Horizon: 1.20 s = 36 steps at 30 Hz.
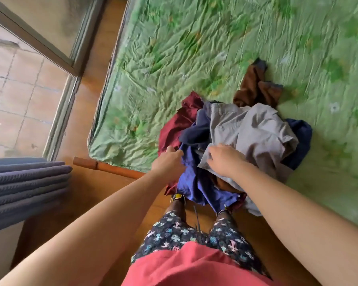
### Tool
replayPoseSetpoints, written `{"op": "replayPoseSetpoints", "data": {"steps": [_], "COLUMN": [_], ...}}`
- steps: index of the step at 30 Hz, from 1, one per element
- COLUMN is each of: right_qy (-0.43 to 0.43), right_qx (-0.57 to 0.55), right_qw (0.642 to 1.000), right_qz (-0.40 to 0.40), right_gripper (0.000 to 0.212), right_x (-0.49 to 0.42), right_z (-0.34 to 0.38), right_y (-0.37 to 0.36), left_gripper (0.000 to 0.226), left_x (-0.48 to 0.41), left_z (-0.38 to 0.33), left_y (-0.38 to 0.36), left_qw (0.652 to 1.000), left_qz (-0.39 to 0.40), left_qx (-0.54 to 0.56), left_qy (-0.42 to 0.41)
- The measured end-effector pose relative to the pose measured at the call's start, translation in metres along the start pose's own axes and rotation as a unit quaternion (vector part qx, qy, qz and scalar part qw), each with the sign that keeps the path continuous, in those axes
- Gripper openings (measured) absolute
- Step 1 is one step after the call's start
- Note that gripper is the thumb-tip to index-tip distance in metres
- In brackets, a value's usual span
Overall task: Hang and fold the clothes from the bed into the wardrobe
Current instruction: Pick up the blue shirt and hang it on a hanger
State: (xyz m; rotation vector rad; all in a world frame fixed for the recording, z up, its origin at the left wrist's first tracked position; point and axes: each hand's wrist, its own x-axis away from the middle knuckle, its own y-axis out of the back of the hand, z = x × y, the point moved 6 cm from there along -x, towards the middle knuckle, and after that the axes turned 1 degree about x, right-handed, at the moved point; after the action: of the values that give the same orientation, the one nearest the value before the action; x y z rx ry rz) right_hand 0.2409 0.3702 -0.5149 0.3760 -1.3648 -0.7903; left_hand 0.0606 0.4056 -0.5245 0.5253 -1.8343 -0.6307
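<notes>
Left hand [170,159] pinches blue shirt [191,178]; right hand [225,159] grips grey shirt [254,129]. Soft, light, tangled pile; likely best lifted by the collar.

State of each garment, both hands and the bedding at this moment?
Grey garment: crumpled, on top of the pile.
Blue shirt: unfolded, hanging over the bed edge.
Maroon garment: crumpled, under the pile.
Brown garment: bunched, behind the pile.
Left hand: gripping the blue shirt.
Right hand: on the grey garment.
Green bedspread: wrinkled.
</notes>
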Motion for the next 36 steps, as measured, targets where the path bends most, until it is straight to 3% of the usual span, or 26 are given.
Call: {"op": "replayPoseSetpoints", "data": {"steps": [10, 14, 16, 19, 21, 24, 26, 33, 36], "right_qy": [0.026, -0.011, -0.020, -0.042, -0.068, -0.075, -0.079, -0.079, -0.063], "right_qx": [0.142, 0.207, 0.177, 0.033, -0.084, -0.137, -0.116, 0.113, 0.155], "right_qw": [0.989, 0.977, 0.983, 0.996, 0.985, 0.977, 0.981, 0.987, 0.982], "right_qz": [-0.020, 0.040, 0.038, -0.073, -0.131, -0.148, -0.135, -0.076, -0.090], "right_gripper": [0.033, 0.043, 0.042, 0.028, 0.023, 0.024, 0.025, 0.028, 0.036], "right_x": [-0.106, -0.132, -0.136, -0.130, -0.119, -0.108, -0.105, -0.104, -0.103], "right_z": [0.033, 0.030, 0.033, 0.030, 0.017, -0.004, -0.012, -0.018, -0.015], "right_y": [-0.059, -0.071, -0.065, -0.038, -0.021, -0.006, -0.003, -0.044, -0.066], "left_gripper": [0.045, 0.037, 0.039, 0.045, 0.048, 0.050, 0.051, 0.054, 0.060], "left_x": [-0.081, -0.086, -0.087, -0.087, -0.086, -0.085, -0.086, -0.102, -0.104], "left_z": [0.043, 0.056, 0.061, 0.066, 0.067, 0.064, 0.059, 0.035, 0.038], "left_y": [-0.047, -0.053, -0.051, -0.040, -0.030, -0.023, -0.024, -0.060, -0.078], "left_qw": [0.996, 0.996, 0.996, 0.997, 0.997, 0.997, 0.996, 0.991, 0.995], "left_qz": [0.071, 0.074, 0.077, 0.073, 0.068, 0.074, 0.076, 0.110, 0.096], "left_qx": [-0.049, -0.048, -0.037, 0.009, 0.030, 0.036, 0.048, 0.071, 0.029], "left_qy": [-0.013, -0.005, -0.007, -0.004, 0.003, -0.002, -0.013, -0.026, 0.018]}}
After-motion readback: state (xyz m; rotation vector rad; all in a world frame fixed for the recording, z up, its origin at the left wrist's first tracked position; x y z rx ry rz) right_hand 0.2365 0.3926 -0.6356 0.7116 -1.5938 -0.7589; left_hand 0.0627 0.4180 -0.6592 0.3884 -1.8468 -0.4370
